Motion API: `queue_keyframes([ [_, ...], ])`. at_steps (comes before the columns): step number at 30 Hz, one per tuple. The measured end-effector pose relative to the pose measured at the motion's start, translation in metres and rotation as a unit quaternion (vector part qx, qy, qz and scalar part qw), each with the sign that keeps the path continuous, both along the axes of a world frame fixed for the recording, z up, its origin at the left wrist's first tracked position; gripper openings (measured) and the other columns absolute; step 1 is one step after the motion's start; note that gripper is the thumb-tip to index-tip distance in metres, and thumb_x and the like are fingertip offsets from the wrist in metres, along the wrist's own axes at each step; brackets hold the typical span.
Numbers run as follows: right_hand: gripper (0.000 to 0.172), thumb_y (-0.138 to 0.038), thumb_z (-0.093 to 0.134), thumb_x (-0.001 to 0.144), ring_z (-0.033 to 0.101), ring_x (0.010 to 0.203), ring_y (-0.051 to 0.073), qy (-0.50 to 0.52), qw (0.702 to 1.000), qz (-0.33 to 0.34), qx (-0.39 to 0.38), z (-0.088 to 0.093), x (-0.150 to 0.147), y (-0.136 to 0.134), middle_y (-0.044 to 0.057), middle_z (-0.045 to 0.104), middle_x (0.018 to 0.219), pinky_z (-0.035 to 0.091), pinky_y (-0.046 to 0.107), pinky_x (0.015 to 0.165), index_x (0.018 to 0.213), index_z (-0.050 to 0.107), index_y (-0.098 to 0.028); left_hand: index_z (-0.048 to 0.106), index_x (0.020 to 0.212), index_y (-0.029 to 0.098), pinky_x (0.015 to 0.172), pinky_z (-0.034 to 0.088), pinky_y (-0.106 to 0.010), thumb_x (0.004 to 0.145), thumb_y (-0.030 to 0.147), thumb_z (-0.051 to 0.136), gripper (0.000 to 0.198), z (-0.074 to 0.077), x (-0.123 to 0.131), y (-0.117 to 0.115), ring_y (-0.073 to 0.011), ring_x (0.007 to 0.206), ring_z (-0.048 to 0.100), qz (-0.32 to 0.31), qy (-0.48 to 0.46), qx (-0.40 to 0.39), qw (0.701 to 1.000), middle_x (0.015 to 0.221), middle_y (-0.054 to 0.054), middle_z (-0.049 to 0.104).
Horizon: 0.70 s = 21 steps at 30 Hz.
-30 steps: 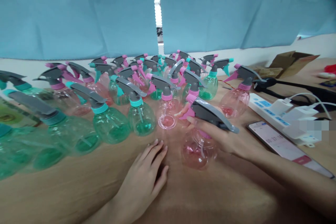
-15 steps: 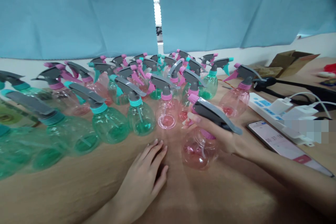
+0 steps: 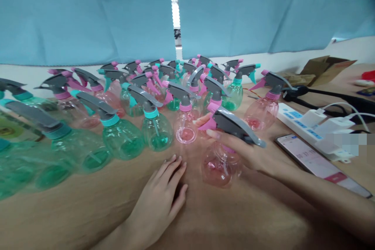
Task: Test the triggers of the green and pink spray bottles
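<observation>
Right hand (image 3: 247, 150): curled round the neck of a pink spray bottle (image 3: 218, 170), thumb on the near side, fingertips by the trigger (image 3: 207, 122); the narrow neck likely suits a one-handed hold that keeps the trigger within finger reach.
Held bottle: in front of the person, to the right of the left hand (image 3: 164, 193); its nozzle (image 3: 214, 105) faces away and leftward, presumably because the palm sits behind the spray head (image 3: 234, 123). Whether its base bears on the tabletop (image 3: 96, 215) I cannot tell.
Trigger pressure: cannot be told.
Left hand: palm down on the tabletop, fingers loosely spread, thumb apart, gripping nothing; it seems parked there, perhaps as a steady rest. A green bottle (image 3: 158, 132) stands just beyond it.
Other bottles: green and pink ones crowd the left and back, probably pushed together to leave working room in front.
Phone (image 3: 319, 166): face up by the right forearm, running digits on show, likely angled to be glanced at.
Power strip (image 3: 295, 119): beyond the phone, white plugs (image 3: 334, 125) in it, off to the side.
</observation>
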State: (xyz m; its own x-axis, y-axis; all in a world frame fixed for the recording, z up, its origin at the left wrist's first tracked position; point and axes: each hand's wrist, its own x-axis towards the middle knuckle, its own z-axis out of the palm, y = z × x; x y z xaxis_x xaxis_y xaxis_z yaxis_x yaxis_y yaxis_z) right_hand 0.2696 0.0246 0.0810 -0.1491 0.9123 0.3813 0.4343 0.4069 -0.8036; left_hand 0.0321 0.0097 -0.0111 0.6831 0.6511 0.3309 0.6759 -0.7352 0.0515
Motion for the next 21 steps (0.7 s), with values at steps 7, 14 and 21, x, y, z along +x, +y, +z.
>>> queue_keyframes([
  [7,0.017,-0.034,0.057,0.071,0.041,0.054,0.016,0.022,0.999,-0.027,0.017,-0.008,0.001,0.003,-0.003,0.042,0.060,0.038,0.029,0.051,0.065,0.043,-0.026,0.053,0.130,0.010,0.103,0.043,-0.045,0.097,0.026,0.041,0.039,0.001,0.001,0.000,-0.0280,0.127,0.049,0.006,0.014,0.005,1.000,0.135,-0.013,0.056],
  [14,0.021,-0.040,0.056,0.069,0.051,0.061,0.020,-0.029,0.995,-0.094,-0.024,0.003,-0.001,-0.005,0.000,0.049,0.060,0.043,0.032,0.053,0.060,0.042,-0.026,0.052,0.131,0.012,0.104,0.042,-0.044,0.097,0.026,0.041,0.039,0.001,0.001,-0.001,-0.0273,0.128,0.048,0.007,0.015,-0.003,1.000,0.135,-0.012,0.055],
  [21,0.018,-0.042,0.054,0.067,0.062,0.069,0.025,-0.052,0.989,-0.135,-0.042,0.002,-0.003,-0.007,0.004,0.061,0.067,0.052,0.037,0.057,0.066,0.056,-0.025,0.051,0.132,0.010,0.103,0.042,-0.045,0.097,0.026,0.041,0.040,0.000,0.002,-0.001,-0.0279,0.128,0.047,0.007,0.015,-0.003,1.000,0.136,-0.013,0.054],
])
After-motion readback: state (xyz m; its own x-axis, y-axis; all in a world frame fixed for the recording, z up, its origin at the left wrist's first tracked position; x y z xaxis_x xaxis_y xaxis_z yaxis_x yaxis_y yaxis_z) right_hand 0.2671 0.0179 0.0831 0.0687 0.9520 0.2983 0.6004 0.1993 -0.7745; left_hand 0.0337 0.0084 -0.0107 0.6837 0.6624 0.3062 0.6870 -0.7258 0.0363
